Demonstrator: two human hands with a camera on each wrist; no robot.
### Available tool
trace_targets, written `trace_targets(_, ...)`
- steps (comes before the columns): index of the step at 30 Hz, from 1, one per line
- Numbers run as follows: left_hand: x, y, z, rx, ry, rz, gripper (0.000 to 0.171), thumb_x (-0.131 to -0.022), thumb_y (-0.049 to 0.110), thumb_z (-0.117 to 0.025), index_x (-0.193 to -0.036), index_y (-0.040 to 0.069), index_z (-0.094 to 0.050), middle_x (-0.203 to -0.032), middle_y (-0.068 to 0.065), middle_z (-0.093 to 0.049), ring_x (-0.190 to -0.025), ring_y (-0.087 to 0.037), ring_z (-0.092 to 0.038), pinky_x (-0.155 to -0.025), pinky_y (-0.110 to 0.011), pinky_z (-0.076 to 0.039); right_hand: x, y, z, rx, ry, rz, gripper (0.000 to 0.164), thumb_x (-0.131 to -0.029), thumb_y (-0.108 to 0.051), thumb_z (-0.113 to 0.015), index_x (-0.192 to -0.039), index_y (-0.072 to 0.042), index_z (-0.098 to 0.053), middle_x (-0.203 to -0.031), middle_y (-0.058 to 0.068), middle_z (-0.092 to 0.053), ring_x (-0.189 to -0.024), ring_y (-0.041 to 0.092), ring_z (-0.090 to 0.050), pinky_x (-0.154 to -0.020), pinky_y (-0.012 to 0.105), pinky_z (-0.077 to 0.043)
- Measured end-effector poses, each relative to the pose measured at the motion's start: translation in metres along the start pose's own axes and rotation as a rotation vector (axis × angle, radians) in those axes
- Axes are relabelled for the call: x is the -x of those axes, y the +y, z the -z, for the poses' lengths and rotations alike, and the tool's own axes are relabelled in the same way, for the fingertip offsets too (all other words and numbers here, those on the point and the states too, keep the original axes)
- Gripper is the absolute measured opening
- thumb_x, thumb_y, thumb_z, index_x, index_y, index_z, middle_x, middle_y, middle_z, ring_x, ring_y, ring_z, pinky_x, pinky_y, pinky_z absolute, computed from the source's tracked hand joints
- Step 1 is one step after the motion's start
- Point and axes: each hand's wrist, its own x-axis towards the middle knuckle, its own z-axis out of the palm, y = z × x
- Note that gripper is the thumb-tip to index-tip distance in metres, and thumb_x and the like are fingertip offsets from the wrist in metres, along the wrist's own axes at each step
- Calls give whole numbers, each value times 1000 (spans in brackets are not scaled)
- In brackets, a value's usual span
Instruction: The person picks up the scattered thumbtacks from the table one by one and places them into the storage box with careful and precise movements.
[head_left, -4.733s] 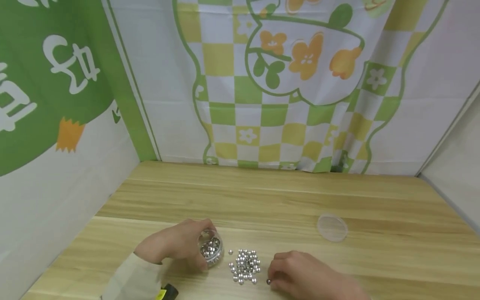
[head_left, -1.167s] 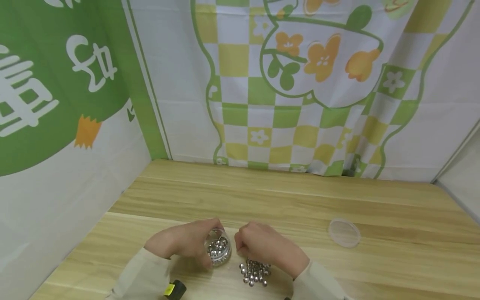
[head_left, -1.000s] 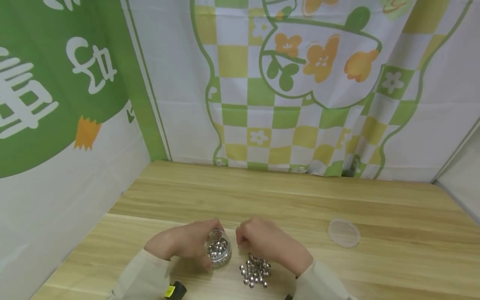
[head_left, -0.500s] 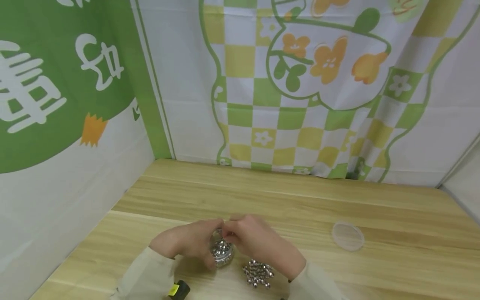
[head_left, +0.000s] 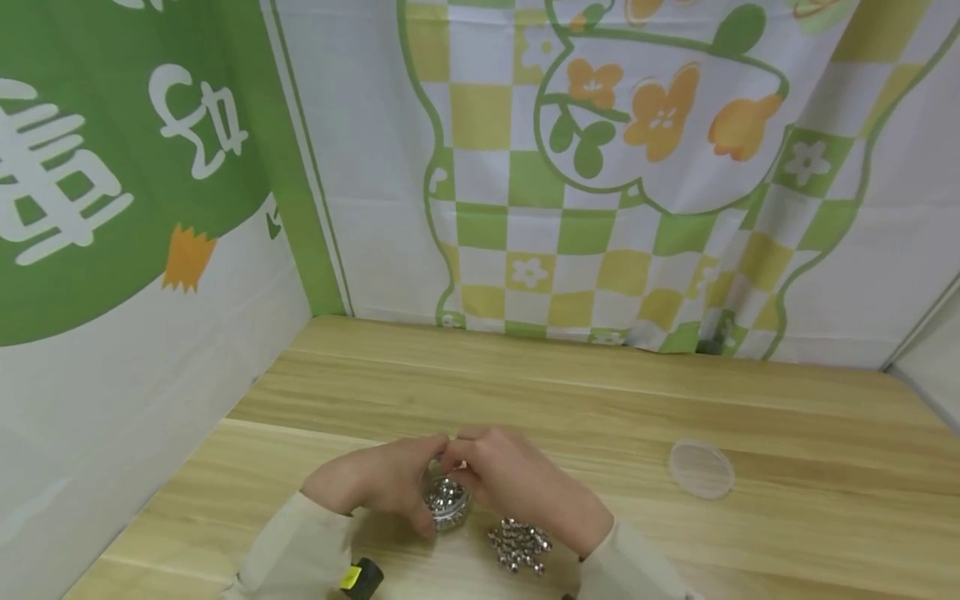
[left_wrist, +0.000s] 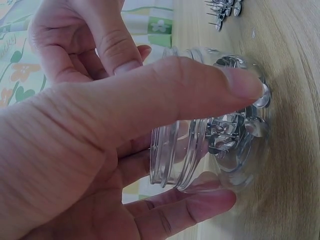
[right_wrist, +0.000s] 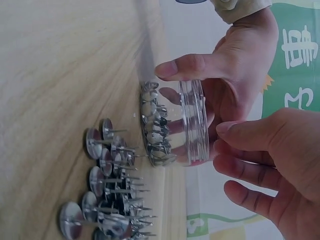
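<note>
My left hand (head_left: 382, 483) holds a clear round jar (left_wrist: 172, 165), thumb on one side and fingers on the other. Silver thumbtacks (right_wrist: 155, 127) lie in its bottom. My right hand (head_left: 517, 483) is at the jar's mouth, its fingers bent and thumb close to the index finger. No tack shows between those fingertips in the right wrist view. A cluster of silver thumbtacks (head_left: 519, 546) stands on the table right of the jar, heads down and pins up (right_wrist: 107, 192).
A clear round lid (head_left: 701, 469) lies on the wooden table (head_left: 570, 392) to the right. A black object with a yellow label (head_left: 362, 578) is by my left sleeve. Printed cloth (head_left: 600, 250) hangs behind the table.
My right hand moved from right of the tack cluster, then past the gap between cluster and jar, up to the jar's mouth. My left hand keeps holding the jar. The head view shifted slightly.
</note>
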Motion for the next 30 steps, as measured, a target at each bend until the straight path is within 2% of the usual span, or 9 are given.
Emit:
trace_targets(4,-1,2,-1,1,6,12,63,-53,10,-88,-104,19,-52,-105,0,-63,-98,-19,-58,-89,-44,-51,3,3,4,-18,-10,-18,4,-86,-13,-71,-89,-16,-73,-87,-7,-70,-76,2,-62,-70,12,-51)
trace_targets(11,-2,3,-2,12,6,22,70,-53,9,-89,-113,16,-54,-124,-9,-62,-119,-30,-56,-105,-54,-44,21,16,11,-38,-57,-72,4,-87,-11,-69,-90,-13,-72,-86,-5,-70,-76,2,-61,-69,11,-51)
trace_targets(16,-1,3,-2,8,24,41,71,-52,9,-90,-113,16,-54,-123,-9,-63,-118,-31,-57,-105,-53,-44,37,24,16,-59,-66,-110,4,-86,-9,-69,-89,-11,-72,-83,-4,-69,-74,1,-59,-68,12,-51)
trace_targets(21,1,3,-2,6,14,64,70,-53,9,-90,-112,19,-53,-125,-9,-62,-119,-31,-56,-105,-54,-44,55,30,19,-72,-91,-177,5,-85,-9,-69,-87,-12,-72,-81,-7,-69,-73,-1,-56,-68,14,-51)
trace_targets(30,3,3,-2,10,9,66,71,-53,8,-88,-113,20,-52,-126,-11,-61,-117,-31,-56,-104,-56,-45,77,36,21,-53,-117,-183,7,-84,-8,-69,-88,-12,-73,-85,-5,-72,-77,0,-62,-71,14,-54)
